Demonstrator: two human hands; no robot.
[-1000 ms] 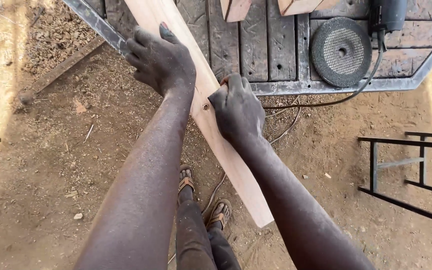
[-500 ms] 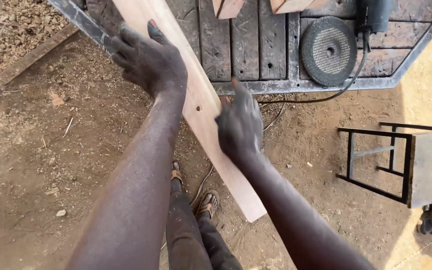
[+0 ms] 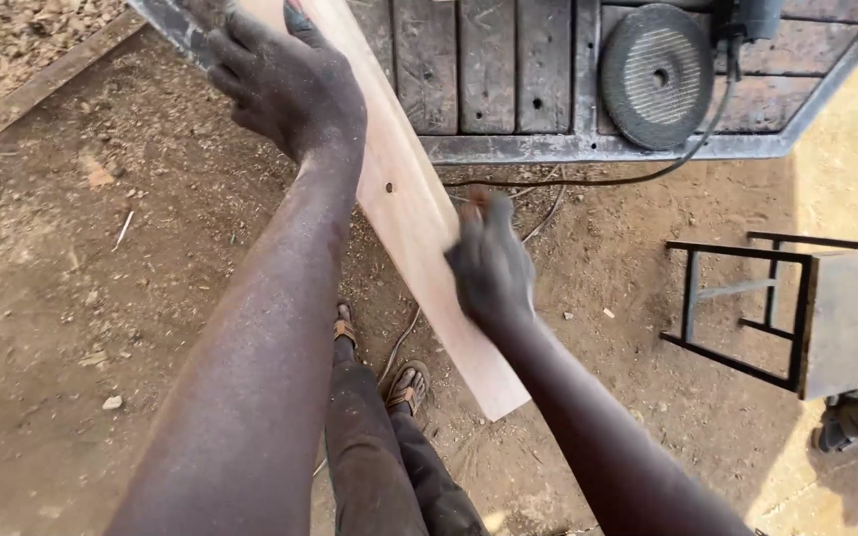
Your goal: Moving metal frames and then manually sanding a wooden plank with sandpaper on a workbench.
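The left hand (image 3: 285,84), in the upper left of the frame, is clamped over the upper part of a long pale planed wooden board (image 3: 419,228), fingers curled across its face and pinning it against the corner of a dark slatted wooden workbench with a grey metal frame (image 3: 588,149). The right hand (image 3: 489,263), near the centre of the frame, lies on the right edge of the same board; it is blurred, so whether it grips the edge or merely rubs flat along it cannot be told, and a small reddish thing at its fingertips is too smeared to name. The board slopes from the bench at the top down to its free end hanging above the dirt ground near the lower centre, with a small dark hole showing in its face between the two hands. To work that edge well, it seems wise to keep the upper hand pressing firmly so the board cannot pivot on the bench corner, and to run the lower hand along the grain with even pressure. Below the board are the person's sandalled feet (image 3: 399,382). On the bench at the upper right lies a round grey abrasive disc (image 3: 657,74) with a black cable trailing off the edge, and a black metal-framed stool (image 3: 806,313) stands at the right.
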